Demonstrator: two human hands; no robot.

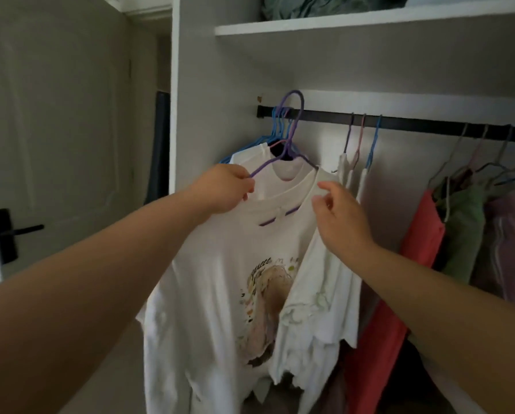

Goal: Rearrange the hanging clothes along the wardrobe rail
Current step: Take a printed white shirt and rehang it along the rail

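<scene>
Inside the open white wardrobe [196, 85], a black rail [414, 123] runs under a white shelf [354, 20] that carries a bundle of grey-green fabric [315, 4]. The left hand [223, 189] pinches the left shoulder arm of a purple hanger [292, 127], fingers curled round the wire, and the hanger's hook rises above the rail at the far left end, tilted; whether the hook rests on the rail cannot be told. On this hanger hangs a white printed T-shirt [217, 279], its collar showing the purple bar through the neck opening. Behind it, a cluster of blue hangers [277, 127] hooks over the rail, with another white garment [250, 153] on them. The right hand [336, 213] has its fingers loosely curled with thumb and forefinger at the T-shirt's right shoulder, just touching or pinching the fabric; which of the two is unclear. Further right along the rail hang three thin hangers with pale strappy tops [354, 171], then, well apart, a group holding a coral-red garment [411, 264], a green garment [462, 231] and a lilac garment [509, 243]. At the left stands a door with a black handle [14, 233]
</scene>
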